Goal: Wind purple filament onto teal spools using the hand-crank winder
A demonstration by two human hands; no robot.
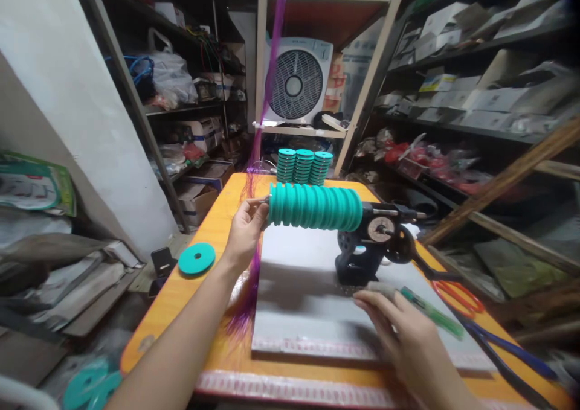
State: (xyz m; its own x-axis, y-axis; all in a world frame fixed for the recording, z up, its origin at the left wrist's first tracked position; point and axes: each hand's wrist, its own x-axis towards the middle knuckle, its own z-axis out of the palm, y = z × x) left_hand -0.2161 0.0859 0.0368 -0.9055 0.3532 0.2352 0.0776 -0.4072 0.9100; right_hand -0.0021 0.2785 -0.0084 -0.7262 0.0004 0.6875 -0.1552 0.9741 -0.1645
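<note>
A row of teal ribbed spools (315,206) lies on the horizontal shaft of a black winding machine (357,259). At the left end of that row, my left hand (247,226) has its thumb and fingers pinched on the shaft end. My right hand (403,328) is low at the right over the white board (299,277), fingers bent together near the machine's base; a small grey thing touches its fingertips, too blurred to name. Purple strands (267,96) hang from above, passing behind my left hand to a loose bunch on the orange table (167,313).
A teal disc (196,259) lies at the table's left. Three stacks of teal spools (303,165) stand at the back. Right of the board are a green-handled tool (435,313), red-handled scissors (460,297) and a blue-handled tool (514,349). A box fan (296,81) stands behind.
</note>
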